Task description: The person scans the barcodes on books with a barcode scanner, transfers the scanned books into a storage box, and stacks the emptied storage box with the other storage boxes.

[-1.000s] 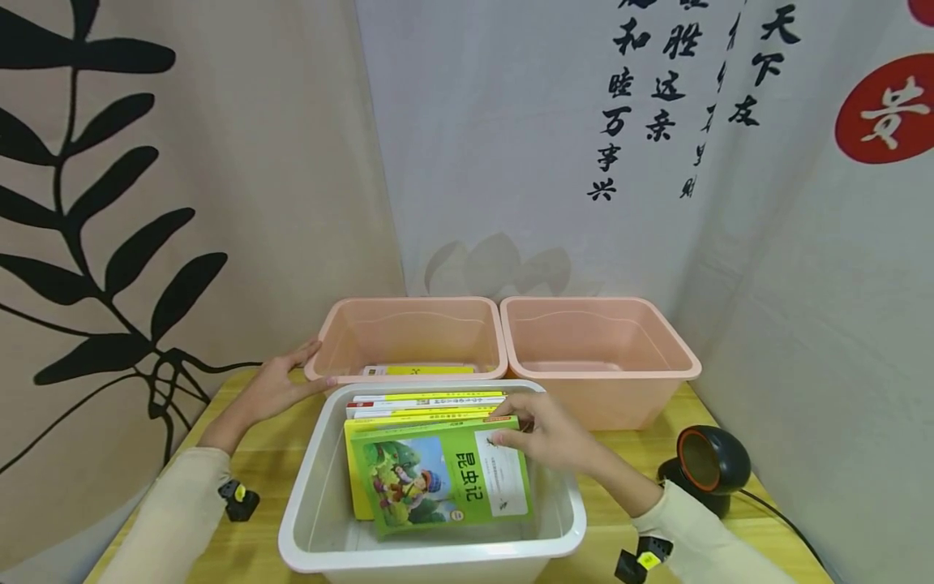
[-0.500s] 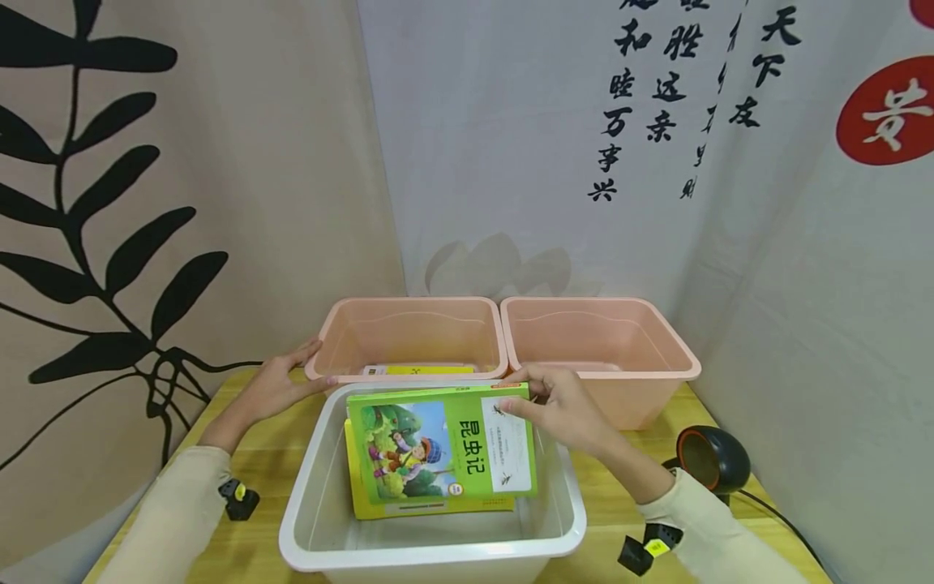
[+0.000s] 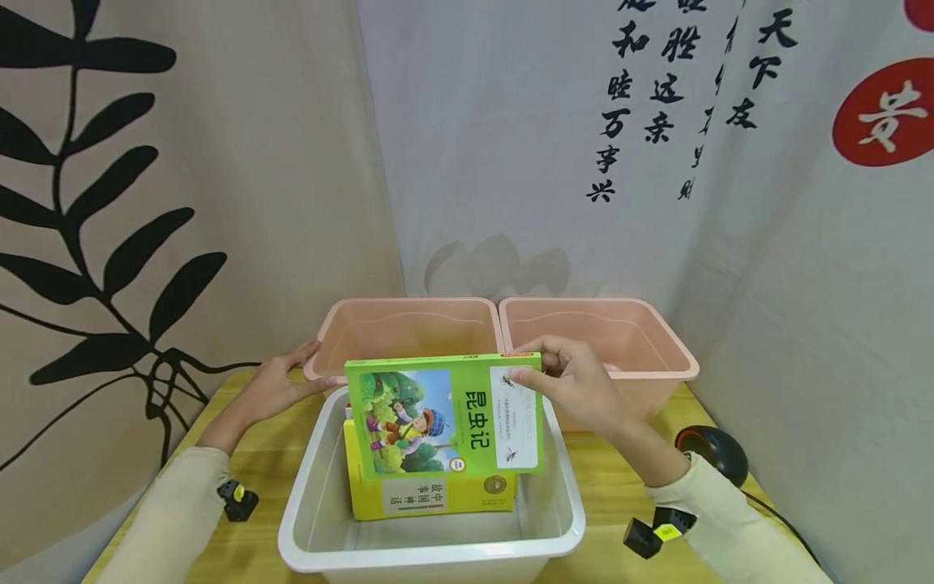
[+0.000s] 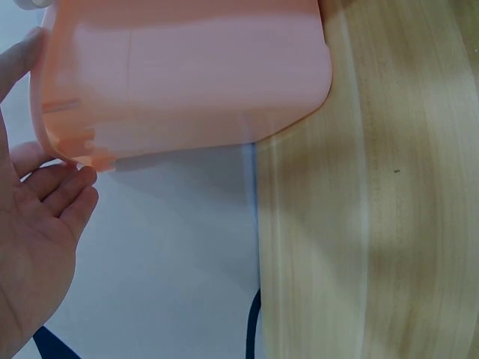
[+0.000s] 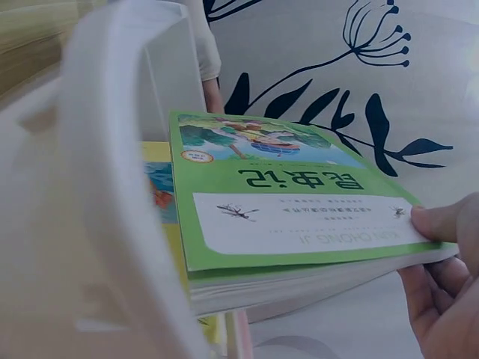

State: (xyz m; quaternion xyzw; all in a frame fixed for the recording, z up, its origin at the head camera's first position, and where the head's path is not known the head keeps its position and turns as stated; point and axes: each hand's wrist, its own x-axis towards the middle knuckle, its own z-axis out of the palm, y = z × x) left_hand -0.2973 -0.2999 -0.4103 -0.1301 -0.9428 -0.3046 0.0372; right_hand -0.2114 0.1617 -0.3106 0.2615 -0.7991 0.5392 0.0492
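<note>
My right hand (image 3: 576,381) pinches a green book (image 3: 474,422) by its upper right corner, thumb on the cover, fingers behind. The book hangs tilted above the white bin (image 3: 430,560), its cover showing a cartoon child and Chinese characters. In the right wrist view, the thumb presses the cover of the green book (image 5: 299,187) beside its page edges. My left hand (image 3: 273,393) grips the left corner of the left pink bin (image 3: 412,312); the left wrist view shows thumb and fingers around the rim of that pink bin (image 4: 187,75). A yellow book (image 3: 416,496) stands in the white bin, partly hidden.
A second pink bin (image 3: 598,324) stands right of the first, behind the white bin. A black round device (image 3: 715,454) with a cable sits at right on the wooden table (image 3: 613,519). Cloth backdrops (image 3: 511,162) close off the back and sides.
My right hand has lifted the green book up from the white bin, uncovering more of the yellow book's front. My left hand has stayed at the pink bin's corner.
</note>
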